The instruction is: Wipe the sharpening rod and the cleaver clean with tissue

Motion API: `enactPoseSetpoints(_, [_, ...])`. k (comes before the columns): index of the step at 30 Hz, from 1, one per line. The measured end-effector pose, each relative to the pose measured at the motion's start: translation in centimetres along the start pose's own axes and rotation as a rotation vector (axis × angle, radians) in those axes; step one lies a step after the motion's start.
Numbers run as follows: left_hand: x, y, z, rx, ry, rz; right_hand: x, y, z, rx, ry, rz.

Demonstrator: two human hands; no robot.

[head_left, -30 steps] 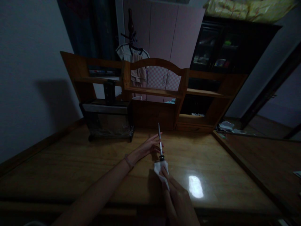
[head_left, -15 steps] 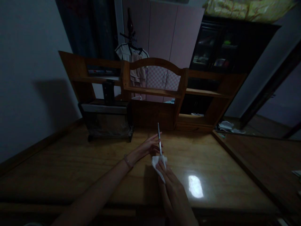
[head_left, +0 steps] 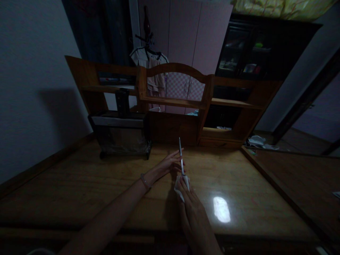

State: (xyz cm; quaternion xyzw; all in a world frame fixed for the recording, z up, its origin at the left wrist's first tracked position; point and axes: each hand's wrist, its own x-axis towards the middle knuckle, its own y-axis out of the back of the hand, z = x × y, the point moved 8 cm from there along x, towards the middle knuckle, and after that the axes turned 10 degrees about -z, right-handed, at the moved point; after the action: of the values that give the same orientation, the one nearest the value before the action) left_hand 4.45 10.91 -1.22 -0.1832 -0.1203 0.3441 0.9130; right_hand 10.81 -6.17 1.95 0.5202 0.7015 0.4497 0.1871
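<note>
A slim, pointed knife (head_left: 182,163) is held above the tabletop, tip away from me, seen nearly edge-on. My left hand (head_left: 170,164) reaches in from the left, its fingers closed about the middle of the blade; exactly where they press is hard to make out in the dim light. My right hand (head_left: 192,205) is closed on the near end of the knife through a crumpled white cloth or tissue (head_left: 178,191). The fingers and cloth hide that end. A bracelet (head_left: 145,181) circles my left wrist.
Both hands are over a wooden desk (head_left: 106,191) with a shelf unit (head_left: 175,129) along its back. A black-framed device, apparently a heater (head_left: 120,136), stands at the back left. A raised wooden edge (head_left: 276,187) borders the right side. Light glares off the desktop at right.
My right hand and the cloth have shifted slightly right, and the cloth is bunched tighter around the near end of the knife. My left hand keeps almost the same place.
</note>
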Motion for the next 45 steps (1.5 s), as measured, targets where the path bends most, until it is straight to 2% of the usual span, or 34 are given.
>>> enactPoseSetpoints(6, [0.1, 0.2, 0.0, -0.011, -0.001, 0.037, -0.8, 0.6, -0.6, -0.02, 0.046, 0.016])
enactPoseSetpoints(12, [0.1, 0.1, 0.0, -0.009, 0.007, 0.036, -1.8, 0.5, -0.2, -0.034, 0.004, -0.007])
enactPoseSetpoints(16, [0.0, -0.3, 0.3, 0.02, 0.002, 0.034, -3.1, 0.9, 0.1, -0.011, 0.084, 0.085])
enactPoseSetpoints(23, [-0.2, -0.7, 0.6, 0.062, 0.003, 0.03, -7.0, 4.6, 1.8, 0.028, 0.015, 0.322])
enactPoseSetpoints(27, [-0.1, -0.4, 0.6, 0.073, -0.028, 0.038, -5.9, 6.1, 2.4, 0.065, -0.016, 0.331])
enactPoseSetpoints(30, [0.1, -0.3, 0.5, 0.079, -0.024, 0.044, -3.6, 5.4, 1.6, 0.081, 0.026, 0.288])
enactPoseSetpoints(35, [0.2, 0.1, 0.4, 0.084, -0.018, 0.065, -1.1, 1.7, 0.2, -0.022, 0.026, 0.121])
enactPoseSetpoints(37, [0.2, 0.2, 0.3, 0.085, -0.024, 0.074, -1.2, 0.7, 0.0, -0.067, 0.019, 0.082])
enactPoseSetpoints(40, [0.1, 0.2, 0.2, 0.084, -0.021, 0.088, -2.0, 0.5, -0.3, -0.134, 0.016, 0.06])
enactPoseSetpoints(45, [0.1, 0.0, 0.2, 0.071, -0.003, 0.1, -3.7, 0.5, -0.2, -0.179, 0.12, 0.038])
